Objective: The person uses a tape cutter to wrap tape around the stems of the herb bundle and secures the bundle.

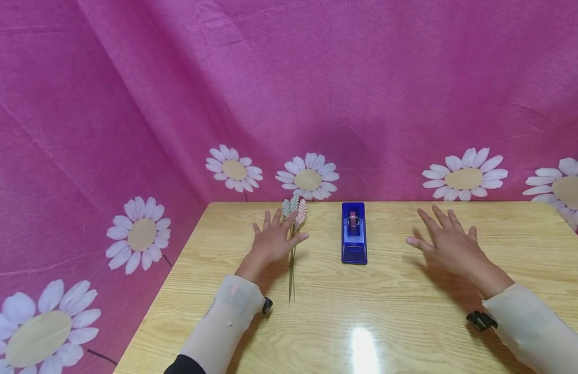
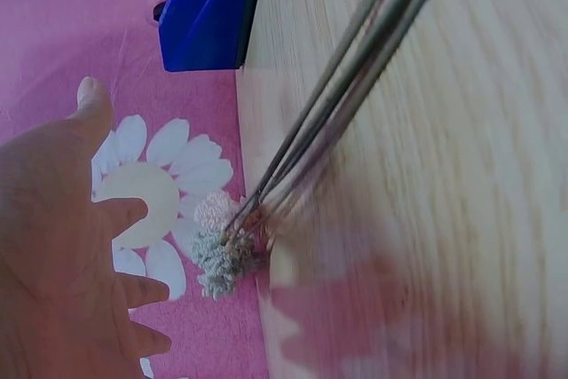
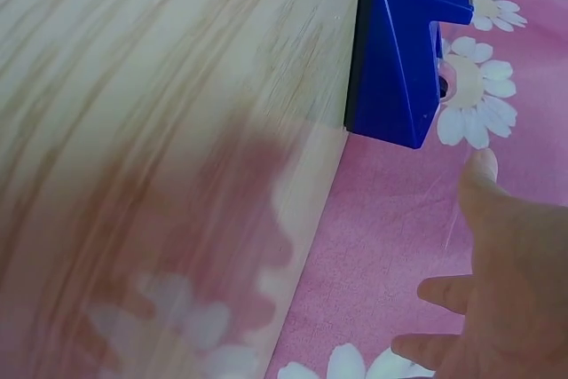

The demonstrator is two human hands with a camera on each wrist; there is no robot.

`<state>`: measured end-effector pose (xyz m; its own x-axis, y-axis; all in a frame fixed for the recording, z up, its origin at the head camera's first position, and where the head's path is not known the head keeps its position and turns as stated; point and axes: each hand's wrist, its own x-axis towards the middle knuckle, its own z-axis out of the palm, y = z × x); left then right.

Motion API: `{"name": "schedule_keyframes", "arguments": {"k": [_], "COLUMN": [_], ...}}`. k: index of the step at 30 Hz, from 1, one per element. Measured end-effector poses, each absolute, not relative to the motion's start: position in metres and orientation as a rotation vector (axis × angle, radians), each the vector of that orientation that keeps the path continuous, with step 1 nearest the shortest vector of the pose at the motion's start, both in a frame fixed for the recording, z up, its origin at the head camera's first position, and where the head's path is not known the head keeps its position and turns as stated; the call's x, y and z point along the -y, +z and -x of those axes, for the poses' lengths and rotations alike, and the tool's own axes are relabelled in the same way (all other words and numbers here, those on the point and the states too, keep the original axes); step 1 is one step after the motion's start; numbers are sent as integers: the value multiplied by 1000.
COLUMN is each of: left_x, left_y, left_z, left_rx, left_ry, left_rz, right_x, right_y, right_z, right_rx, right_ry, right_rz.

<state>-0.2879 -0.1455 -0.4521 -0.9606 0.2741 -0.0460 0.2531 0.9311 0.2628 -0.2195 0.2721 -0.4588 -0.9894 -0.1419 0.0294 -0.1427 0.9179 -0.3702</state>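
My left hand (image 1: 271,243) is spread flat above the table, its fingers straight, over several artificial flower stems (image 1: 291,270). Knitted-looking heads, pale green (image 2: 222,264) and pink (image 1: 300,212), top these thin stems, which lie lengthwise with the heads toward the back edge. Part of the bunch is hidden under the hand. Between the two hands lies a blue tape dispenser (image 1: 354,249) with a small reddish roll (image 1: 353,222) in it. Off to its right, my right hand (image 1: 452,248) hovers with fingers spread, holding nothing, its shadow cast on the wood.
The light wooden table (image 1: 410,322) ends at a pink cloth backdrop (image 1: 363,93) printed with large white daisies (image 1: 464,176). A black strap piece (image 1: 481,321) sits at the right wrist. Light glares off the table's front.
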Motion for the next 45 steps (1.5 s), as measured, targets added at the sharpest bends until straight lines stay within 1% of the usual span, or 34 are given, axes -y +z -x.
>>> {"name": "schedule_keyframes", "arguments": {"k": [45], "left_x": [87], "left_y": [-450], "left_z": [288], "left_rx": [-2998], "left_ry": [416], "left_rz": [-572], "right_x": [-228], "right_y": [-452], "right_z": [221], "right_rx": [2999], "right_ry": [669], "right_rz": [-384]}}
